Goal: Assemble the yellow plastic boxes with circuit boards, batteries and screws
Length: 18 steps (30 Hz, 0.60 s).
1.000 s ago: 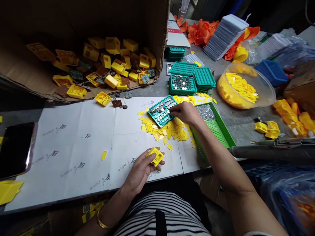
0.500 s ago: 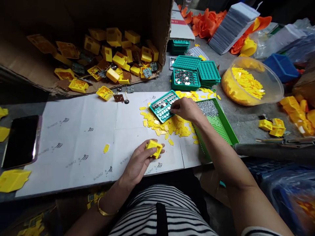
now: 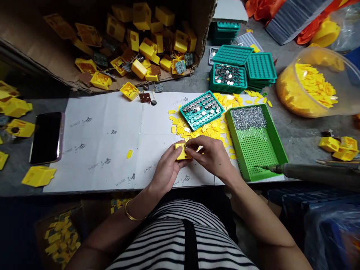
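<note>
My left hand [image 3: 168, 165] grips a small yellow plastic housing [image 3: 180, 150] above the paper-covered table, thumb on top of it. The fingertips of my right hand [image 3: 206, 152] are pinched together at the housing's right side. A small dark and silvery button cell [image 3: 186, 147] shows at those fingertips, partly hidden by them. Just beyond the hands, a teal tray [image 3: 194, 125] of button cells lies tilted on a heap of flat yellow covers [image 3: 205, 130].
A green basket [image 3: 277, 150] with many small screws stands right, with an electric screwdriver [image 3: 303, 171] across its front corner. Behind are stacked teal trays [image 3: 229, 88] and a clear tub [image 3: 309, 110]. A carton [image 3: 42, 63] of yellow housings stands far left; a phone [image 3: 46, 138] lies left.
My right hand has moved from the teal tray back to the yellow housing, bringing a button cell. My left hand has turned the housing. The view has shifted.
</note>
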Each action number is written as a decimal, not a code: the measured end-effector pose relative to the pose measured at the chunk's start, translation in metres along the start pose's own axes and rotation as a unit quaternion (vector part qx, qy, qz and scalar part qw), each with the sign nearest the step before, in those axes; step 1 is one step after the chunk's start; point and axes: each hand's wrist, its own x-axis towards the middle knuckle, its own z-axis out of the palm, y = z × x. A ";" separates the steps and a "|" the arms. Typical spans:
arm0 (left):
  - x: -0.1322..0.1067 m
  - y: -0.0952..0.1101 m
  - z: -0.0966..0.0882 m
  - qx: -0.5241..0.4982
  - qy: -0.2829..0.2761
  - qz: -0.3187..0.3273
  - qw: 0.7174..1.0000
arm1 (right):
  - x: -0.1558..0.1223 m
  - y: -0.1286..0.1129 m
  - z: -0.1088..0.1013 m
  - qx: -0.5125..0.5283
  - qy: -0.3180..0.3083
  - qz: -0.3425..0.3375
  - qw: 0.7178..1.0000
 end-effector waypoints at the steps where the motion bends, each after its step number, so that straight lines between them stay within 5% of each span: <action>1: -0.001 -0.001 0.001 0.001 -0.001 0.008 1.000 | -0.002 -0.001 0.002 -0.035 -0.002 -0.010 0.999; 8: -0.007 -0.006 0.004 0.049 0.023 0.035 0.998 | -0.009 -0.007 0.002 -0.149 -0.008 -0.021 0.989; 14: -0.013 -0.004 0.001 0.080 0.000 0.021 0.997 | -0.008 -0.005 -0.007 0.023 -0.029 0.031 0.999; 18: -0.017 0.000 -0.003 0.108 -0.022 0.010 0.994 | -0.006 0.001 -0.005 0.178 -0.043 0.086 0.979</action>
